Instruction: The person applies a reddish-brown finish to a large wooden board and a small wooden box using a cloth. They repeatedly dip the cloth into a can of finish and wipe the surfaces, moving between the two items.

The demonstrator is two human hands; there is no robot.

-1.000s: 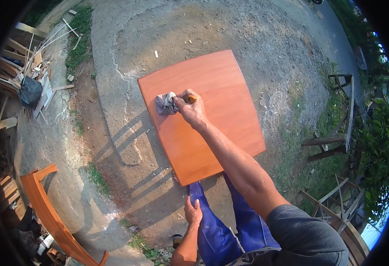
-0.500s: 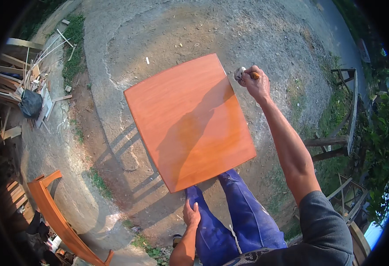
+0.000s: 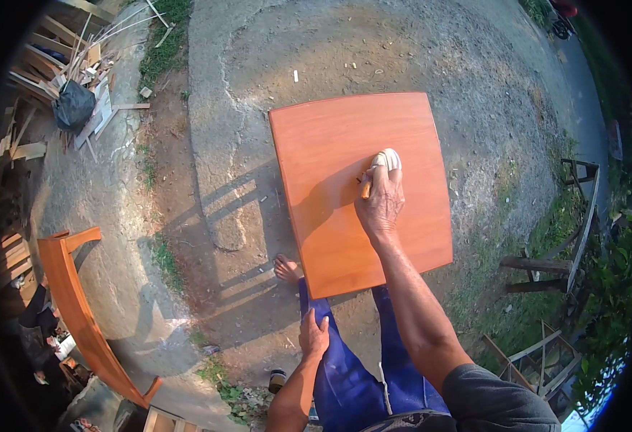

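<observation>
My right hand [image 3: 382,205] is closed round what looks like a paintbrush [image 3: 386,159] with an orange handle and a pale, rounded head. It is over the middle of a reddish-brown wooden tabletop [image 3: 417,230], with the head pointing to the far side. I cannot tell whether the head touches the wood. The board has a curved far edge and a glossy orange patch in its near left part, and my arm's shadow falls across it. My left hand [image 3: 314,334] is beside my left thigh, thumb apart from the fingers, holding nothing.
A curved wooden piece [image 3: 89,317] stands at the left. Behind it are wood scraps and a dark plastic bag [image 3: 74,106]. Wooden frames [image 3: 543,266] stand at the right. My bare foot [image 3: 286,268] shows beside the tabletop on the rough ground.
My right hand has come from beyond the tabletop's right edge in over its middle, still holding the brush. The view has shifted, and my left hand stays by my thigh.
</observation>
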